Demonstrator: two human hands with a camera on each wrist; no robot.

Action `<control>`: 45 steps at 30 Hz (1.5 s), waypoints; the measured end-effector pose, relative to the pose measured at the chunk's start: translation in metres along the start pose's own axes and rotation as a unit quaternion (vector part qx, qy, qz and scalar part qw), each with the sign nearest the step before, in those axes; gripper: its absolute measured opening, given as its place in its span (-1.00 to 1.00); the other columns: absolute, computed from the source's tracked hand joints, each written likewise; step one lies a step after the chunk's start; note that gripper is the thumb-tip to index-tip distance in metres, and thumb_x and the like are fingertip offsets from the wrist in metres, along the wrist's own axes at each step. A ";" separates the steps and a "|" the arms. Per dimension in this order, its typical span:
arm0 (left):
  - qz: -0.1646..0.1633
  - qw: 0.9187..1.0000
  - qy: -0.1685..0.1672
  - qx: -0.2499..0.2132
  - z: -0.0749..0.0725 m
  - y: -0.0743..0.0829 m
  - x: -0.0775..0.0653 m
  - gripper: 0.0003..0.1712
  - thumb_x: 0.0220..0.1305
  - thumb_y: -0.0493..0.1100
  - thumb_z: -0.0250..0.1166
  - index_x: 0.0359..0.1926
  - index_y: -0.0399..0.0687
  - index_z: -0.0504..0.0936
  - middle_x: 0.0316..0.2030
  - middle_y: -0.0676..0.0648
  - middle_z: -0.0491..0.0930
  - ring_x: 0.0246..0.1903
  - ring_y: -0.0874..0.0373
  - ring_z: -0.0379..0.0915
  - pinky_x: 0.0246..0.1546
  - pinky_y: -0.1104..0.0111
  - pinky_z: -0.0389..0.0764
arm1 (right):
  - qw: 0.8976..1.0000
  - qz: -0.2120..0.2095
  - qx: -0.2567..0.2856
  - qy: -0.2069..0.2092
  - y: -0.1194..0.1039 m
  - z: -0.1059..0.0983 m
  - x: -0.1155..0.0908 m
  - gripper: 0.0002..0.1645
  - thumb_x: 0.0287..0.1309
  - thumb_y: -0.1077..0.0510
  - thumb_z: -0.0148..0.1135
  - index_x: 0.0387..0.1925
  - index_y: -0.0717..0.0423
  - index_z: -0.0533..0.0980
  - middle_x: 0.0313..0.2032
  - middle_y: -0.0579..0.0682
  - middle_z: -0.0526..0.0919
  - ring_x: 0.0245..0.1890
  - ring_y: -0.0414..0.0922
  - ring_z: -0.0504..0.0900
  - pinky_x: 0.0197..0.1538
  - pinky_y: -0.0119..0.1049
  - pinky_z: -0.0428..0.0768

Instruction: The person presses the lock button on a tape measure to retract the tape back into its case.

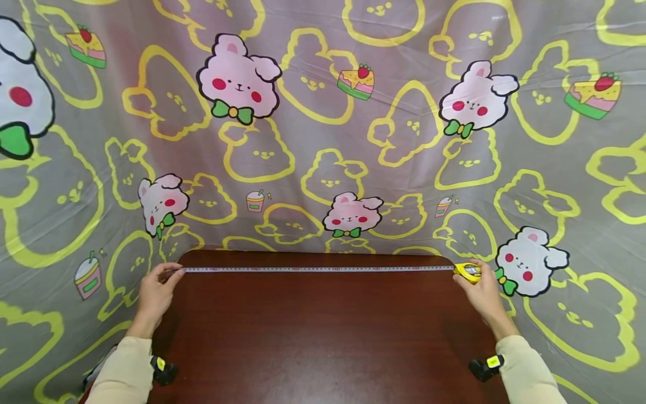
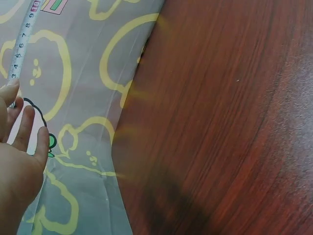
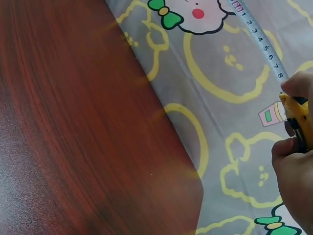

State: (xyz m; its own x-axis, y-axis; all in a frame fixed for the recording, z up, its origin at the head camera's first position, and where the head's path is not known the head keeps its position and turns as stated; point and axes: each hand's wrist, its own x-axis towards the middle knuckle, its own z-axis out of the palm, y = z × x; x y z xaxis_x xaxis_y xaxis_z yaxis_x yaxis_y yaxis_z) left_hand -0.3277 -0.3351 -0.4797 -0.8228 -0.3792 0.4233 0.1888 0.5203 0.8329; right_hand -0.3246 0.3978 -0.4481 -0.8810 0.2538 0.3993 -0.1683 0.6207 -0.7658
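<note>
A yellow tape measure (image 1: 468,272) is gripped in my right hand (image 1: 481,289), on the right side of the head view. Its white blade (image 1: 318,269) runs out straight and level to the left. At the far end, my left hand (image 1: 155,292) pinches the blade's tip between thumb and finger. In the left wrist view the low numbers on the blade (image 2: 22,44) show just beyond the thumb; the tip itself is hidden by the fingers. The right wrist view has the case (image 3: 296,115) partly covered by my fingers, with the blade (image 3: 261,41) coming out of it.
A dark reddish-brown wooden table (image 1: 323,325) lies below the blade, its back edge just behind it in the head view. Patterned grey fabric (image 1: 303,134) with cartoon rabbits hangs behind and at both sides. Each wrist wears a small black camera (image 1: 487,367).
</note>
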 end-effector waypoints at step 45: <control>0.019 1.000 -0.012 0.019 -0.005 0.016 0.009 -0.72 0.50 -0.12 0.29 0.01 -0.28 0.65 -0.09 -0.22 0.60 -0.21 0.21 0.40 -0.30 0.45 0.39 | 0.998 -0.017 0.025 -0.058 -0.019 0.005 -0.002 -0.19 0.37 0.17 0.32 0.44 0.43 0.15 0.30 0.52 0.14 0.18 0.32 0.27 0.06 -0.28 0.26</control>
State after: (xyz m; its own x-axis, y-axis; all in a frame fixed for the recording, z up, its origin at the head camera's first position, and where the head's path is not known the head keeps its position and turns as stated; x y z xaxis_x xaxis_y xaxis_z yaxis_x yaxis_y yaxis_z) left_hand -0.3293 -0.3336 -0.4608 -0.8287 -0.3398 0.4448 0.1996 0.5630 0.8020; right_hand -0.3221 0.3821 -0.4364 -0.9189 0.1439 0.3672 -0.2188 0.5887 -0.7782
